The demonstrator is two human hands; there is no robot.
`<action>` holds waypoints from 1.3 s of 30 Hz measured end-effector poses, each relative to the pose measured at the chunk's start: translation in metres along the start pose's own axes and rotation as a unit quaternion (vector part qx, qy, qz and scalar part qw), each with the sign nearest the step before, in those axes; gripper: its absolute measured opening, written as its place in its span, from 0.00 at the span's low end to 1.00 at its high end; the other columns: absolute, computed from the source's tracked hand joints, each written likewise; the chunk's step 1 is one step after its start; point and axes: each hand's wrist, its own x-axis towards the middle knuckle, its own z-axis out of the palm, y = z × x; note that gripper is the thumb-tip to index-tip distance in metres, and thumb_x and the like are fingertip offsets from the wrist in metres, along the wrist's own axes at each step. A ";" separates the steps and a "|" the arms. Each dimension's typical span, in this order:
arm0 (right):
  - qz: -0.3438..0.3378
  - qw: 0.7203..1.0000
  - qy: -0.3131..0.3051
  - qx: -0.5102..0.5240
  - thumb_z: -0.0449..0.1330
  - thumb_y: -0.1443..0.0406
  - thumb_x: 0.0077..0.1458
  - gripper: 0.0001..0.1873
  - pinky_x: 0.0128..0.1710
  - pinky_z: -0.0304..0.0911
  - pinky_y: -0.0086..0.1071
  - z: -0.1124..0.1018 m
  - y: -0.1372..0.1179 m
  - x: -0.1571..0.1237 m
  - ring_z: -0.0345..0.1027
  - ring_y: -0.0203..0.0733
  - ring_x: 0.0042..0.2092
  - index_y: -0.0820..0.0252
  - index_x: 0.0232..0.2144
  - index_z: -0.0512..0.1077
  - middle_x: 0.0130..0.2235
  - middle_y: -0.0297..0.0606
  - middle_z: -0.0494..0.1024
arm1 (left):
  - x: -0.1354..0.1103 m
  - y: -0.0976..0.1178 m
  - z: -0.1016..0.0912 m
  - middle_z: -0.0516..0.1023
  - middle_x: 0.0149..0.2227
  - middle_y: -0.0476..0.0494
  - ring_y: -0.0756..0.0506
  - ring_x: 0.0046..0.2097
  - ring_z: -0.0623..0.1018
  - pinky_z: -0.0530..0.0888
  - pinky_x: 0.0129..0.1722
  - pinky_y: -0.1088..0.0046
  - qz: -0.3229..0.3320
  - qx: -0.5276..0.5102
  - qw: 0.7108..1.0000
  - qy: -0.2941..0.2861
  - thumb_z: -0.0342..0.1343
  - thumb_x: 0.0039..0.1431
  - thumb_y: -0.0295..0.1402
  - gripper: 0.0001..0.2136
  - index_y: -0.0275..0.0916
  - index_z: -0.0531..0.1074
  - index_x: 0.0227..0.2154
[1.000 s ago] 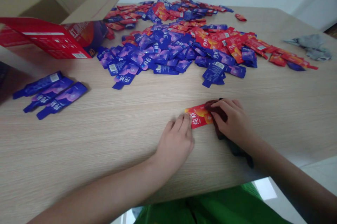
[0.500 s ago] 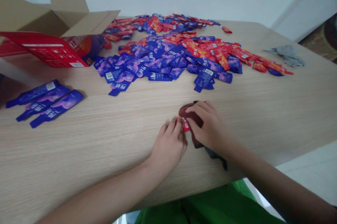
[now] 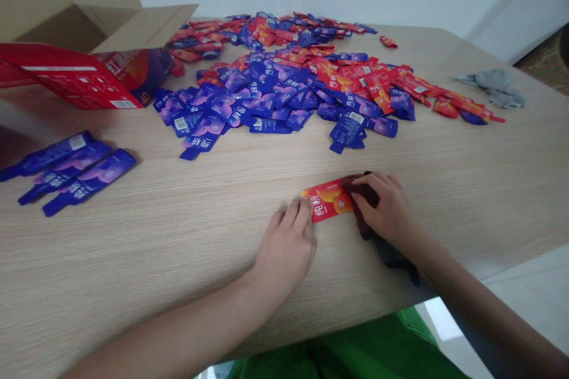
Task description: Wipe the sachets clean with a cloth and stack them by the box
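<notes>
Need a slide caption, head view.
Left hand touches a flat red-orange sachet; right hand holds brown cloth on it.

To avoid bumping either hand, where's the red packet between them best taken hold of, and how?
Probably pinch the red packet midway along its long far edge, from the far side: it lies flat, the left hand at one end, the right hand and brown cloth at the other.

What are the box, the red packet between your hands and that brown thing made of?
Box: likely cardboard, bare brown inside, smooth red print outside. Red packet: perhaps plastic or foil film; smooth, bright print. Brown thing: probably soft cloth; matt, with folds.
</notes>
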 end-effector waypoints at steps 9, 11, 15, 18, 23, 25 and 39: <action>-0.055 0.997 0.018 0.046 0.57 0.70 0.55 0.09 0.46 0.62 0.43 -0.016 -0.050 0.016 0.65 0.48 0.44 0.55 0.39 0.71 0.41 0.39 0.77 | -0.001 0.002 -0.001 0.70 0.58 0.28 0.36 0.57 0.71 0.72 0.50 0.61 -0.003 0.019 1.000 -0.002 0.50 0.61 0.27 0.18 0.24 0.72 0.51; -0.080 0.996 -0.002 0.036 0.55 0.70 0.57 0.09 0.47 0.60 0.43 -0.001 -0.067 0.013 0.64 0.48 0.45 0.56 0.39 0.72 0.42 0.40 0.76 | -0.001 0.002 -0.001 0.72 0.56 0.28 0.36 0.57 0.71 0.72 0.50 0.60 -0.003 0.015 1.000 0.002 0.51 0.60 0.28 0.17 0.25 0.74 0.50; -0.101 0.993 -0.035 -0.055 0.54 0.69 0.59 0.11 0.45 0.58 0.44 0.022 -0.077 0.006 0.61 0.50 0.44 0.56 0.41 0.73 0.43 0.41 0.76 | 0.000 0.001 -0.001 0.74 0.54 0.29 0.35 0.56 0.71 0.73 0.50 0.60 -0.005 -0.002 1.000 -0.004 0.52 0.60 0.29 0.17 0.26 0.75 0.49; -0.095 0.992 -0.034 -0.075 0.53 0.68 0.60 0.10 0.45 0.58 0.44 0.022 -0.066 0.003 0.61 0.50 0.44 0.57 0.42 0.73 0.44 0.41 0.76 | -0.001 0.000 0.000 0.71 0.57 0.28 0.35 0.57 0.71 0.72 0.51 0.60 -0.009 -0.004 1.000 -0.015 0.51 0.61 0.27 0.17 0.25 0.73 0.50; -0.049 0.997 -0.016 -0.058 0.53 0.67 0.61 0.09 0.46 0.59 0.45 0.009 -0.027 -0.001 0.63 0.50 0.44 0.57 0.41 0.71 0.43 0.42 0.76 | -0.001 0.000 -0.002 0.69 0.59 0.27 0.36 0.58 0.70 0.72 0.51 0.60 -0.001 -0.006 1.000 -0.025 0.49 0.62 0.25 0.20 0.22 0.68 0.55; -0.041 0.998 -0.020 -0.049 0.54 0.67 0.60 0.08 0.47 0.60 0.45 0.005 -0.010 -0.002 0.63 0.50 0.44 0.57 0.41 0.71 0.43 0.42 0.76 | -0.001 0.000 -0.002 0.69 0.58 0.27 0.36 0.57 0.71 0.72 0.51 0.61 -0.001 -0.003 1.000 -0.027 0.48 0.62 0.25 0.20 0.22 0.68 0.55; -0.087 0.995 -0.043 -0.027 0.54 0.69 0.58 0.08 0.45 0.59 0.42 0.011 -0.074 0.016 0.62 0.49 0.45 0.57 0.39 0.72 0.41 0.40 0.76 | -0.002 0.002 0.004 0.71 0.57 0.27 0.35 0.57 0.71 0.73 0.51 0.59 -0.008 0.007 1.000 0.010 0.52 0.60 0.26 0.17 0.23 0.73 0.50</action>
